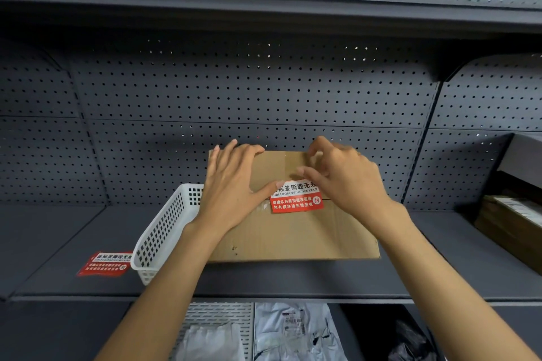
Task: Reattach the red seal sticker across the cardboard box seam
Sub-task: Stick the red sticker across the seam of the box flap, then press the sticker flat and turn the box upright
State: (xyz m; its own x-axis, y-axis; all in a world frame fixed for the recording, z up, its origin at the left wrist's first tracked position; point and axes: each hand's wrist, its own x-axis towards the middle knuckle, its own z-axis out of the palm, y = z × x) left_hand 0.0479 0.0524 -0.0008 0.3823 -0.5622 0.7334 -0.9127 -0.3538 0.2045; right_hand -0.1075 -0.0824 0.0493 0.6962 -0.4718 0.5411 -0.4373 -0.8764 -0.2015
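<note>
The sticker lies sideways across the seam of the box, between our hands. Our right hand is nearer, its curled fingers on the top edge. Our left hand lies flat and open, thumb at the sticker's left end.

Basket left of box on shelf.

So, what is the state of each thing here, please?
cardboard box: closed, lying flat on the shelf.
red seal sticker: lying across the box seam.
left hand: flat on the box, thumb at the sticker.
right hand: fingers on the sticker's upper edge.
white basket: tilted against the box.
spare sticker: lying loose on the shelf.
</note>
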